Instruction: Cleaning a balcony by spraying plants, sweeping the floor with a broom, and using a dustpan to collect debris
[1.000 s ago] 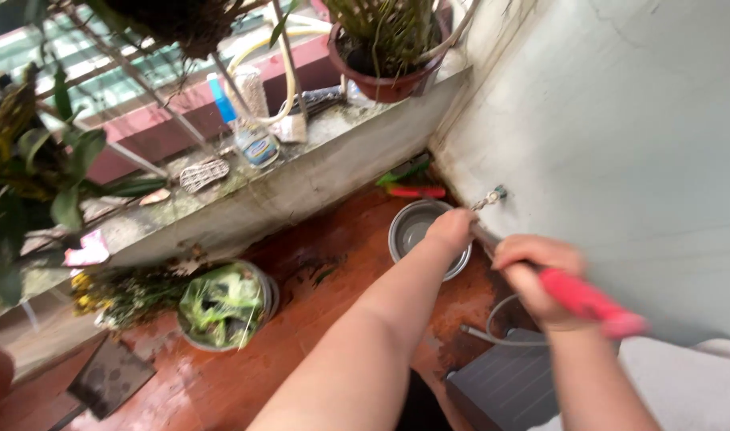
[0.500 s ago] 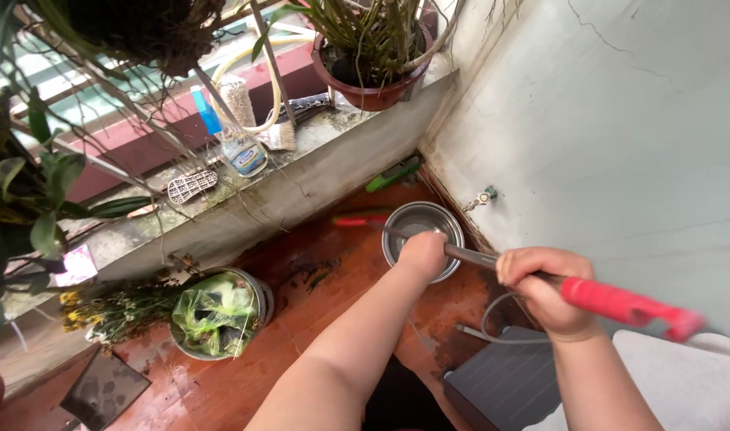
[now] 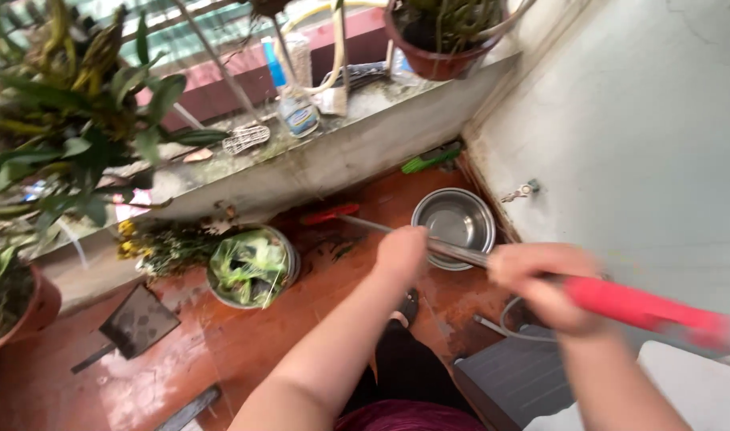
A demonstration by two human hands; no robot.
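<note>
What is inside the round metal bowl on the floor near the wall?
The metal bowl looks empty: only its shiny bare bottom shows. The long tool's metal shaft, held by left hand and right hand, crosses its near rim and hides that strip.

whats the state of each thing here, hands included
left hand: closed around the metal pole
right hand: closed on the red grip, blurred
metal pole: held slanted, red head down on the floor
steel bowl: upright, looks empty
bucket: upright, full of green scraps
wall tap: no water visible
floor: wet
</note>
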